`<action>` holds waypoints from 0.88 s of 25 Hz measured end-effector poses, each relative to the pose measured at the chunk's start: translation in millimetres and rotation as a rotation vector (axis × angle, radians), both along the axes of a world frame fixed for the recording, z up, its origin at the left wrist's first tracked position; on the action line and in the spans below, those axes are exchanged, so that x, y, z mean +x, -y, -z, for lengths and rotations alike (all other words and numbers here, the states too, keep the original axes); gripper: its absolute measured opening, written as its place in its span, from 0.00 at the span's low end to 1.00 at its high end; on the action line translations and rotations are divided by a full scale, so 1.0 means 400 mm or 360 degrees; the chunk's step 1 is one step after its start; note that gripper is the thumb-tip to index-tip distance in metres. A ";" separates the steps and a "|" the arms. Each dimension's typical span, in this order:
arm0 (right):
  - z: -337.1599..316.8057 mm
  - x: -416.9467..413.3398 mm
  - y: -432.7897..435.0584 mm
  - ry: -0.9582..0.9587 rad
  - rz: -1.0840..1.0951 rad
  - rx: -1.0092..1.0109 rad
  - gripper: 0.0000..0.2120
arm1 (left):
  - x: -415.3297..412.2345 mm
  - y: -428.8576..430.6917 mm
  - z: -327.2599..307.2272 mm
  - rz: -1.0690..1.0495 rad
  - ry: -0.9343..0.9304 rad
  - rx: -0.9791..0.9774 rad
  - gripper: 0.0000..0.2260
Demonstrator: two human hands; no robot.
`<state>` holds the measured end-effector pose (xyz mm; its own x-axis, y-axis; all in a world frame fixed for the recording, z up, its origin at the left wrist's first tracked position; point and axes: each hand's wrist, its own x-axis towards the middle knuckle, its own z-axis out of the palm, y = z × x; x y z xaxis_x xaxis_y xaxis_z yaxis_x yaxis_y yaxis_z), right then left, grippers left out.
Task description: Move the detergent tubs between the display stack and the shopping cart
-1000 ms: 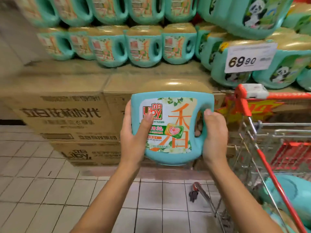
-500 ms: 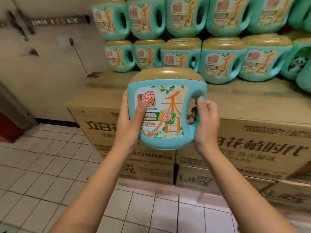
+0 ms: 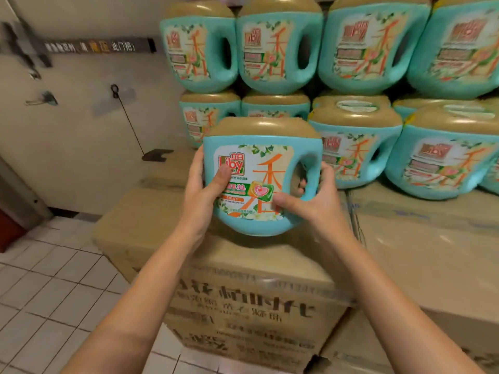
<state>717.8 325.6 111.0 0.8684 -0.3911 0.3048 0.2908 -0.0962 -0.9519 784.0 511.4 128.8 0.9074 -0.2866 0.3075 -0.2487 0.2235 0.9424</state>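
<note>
The detergent tub (image 3: 259,184) is held up in the middle, over a cardboard box (image 3: 256,255). The left hand (image 3: 199,194) wraps its side at 9 o'clock. The right hand (image 3: 321,206) grips its handle at 3 o'clock. The display stack (image 3: 278,58) is at 1 o'clock.

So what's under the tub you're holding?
A cardboard box lies under the tub, which the left hand and right hand hold. The tub covers the spot beneath it, so whether it touches the box cannot be seen.

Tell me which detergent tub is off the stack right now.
The front tub, gripped by the left hand and, through its handle, the right hand; the other tubs sit stacked behind.
</note>
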 end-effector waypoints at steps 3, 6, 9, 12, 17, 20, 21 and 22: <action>0.001 0.085 0.021 -0.0075 0.0048 -0.0076 0.40 | 0.118 0.016 0.022 0.0085 -0.0007 0.0113 0.30; 0.008 0.124 0.029 -0.0099 0.0195 -0.0186 0.40 | 0.195 0.021 0.056 0.0161 -0.0025 0.0231 0.39; 0.015 0.150 0.021 -0.0190 0.0419 -0.0504 0.44 | 0.257 0.025 0.077 0.0230 -0.0022 0.0412 0.59; 0.029 0.187 0.004 -0.0337 0.0628 -0.0766 0.49 | 0.307 0.037 0.088 0.0238 0.0031 0.0530 0.64; 0.032 0.238 -0.012 -0.0323 0.0856 -0.0785 0.51 | 0.357 0.075 0.090 0.0035 0.0095 0.0597 0.65; 0.031 0.255 -0.005 -0.0376 0.0953 -0.0778 0.49 | 0.369 0.100 0.085 -0.0169 0.0120 0.0747 0.63; 0.032 0.259 -0.004 -0.0398 0.0989 -0.0799 0.47 | 0.372 0.108 0.084 -0.0187 0.0122 0.0774 0.62; 0.033 0.264 -0.005 -0.0415 0.1027 -0.0824 0.45 | 0.375 0.115 0.083 -0.0195 0.0126 0.0783 0.62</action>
<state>823.2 327.5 97.9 0.5917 -0.6986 0.4024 -0.1914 -0.6066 -0.7716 933.9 465.5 95.4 0.9228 -0.3079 0.2317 -0.3200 -0.2772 0.9060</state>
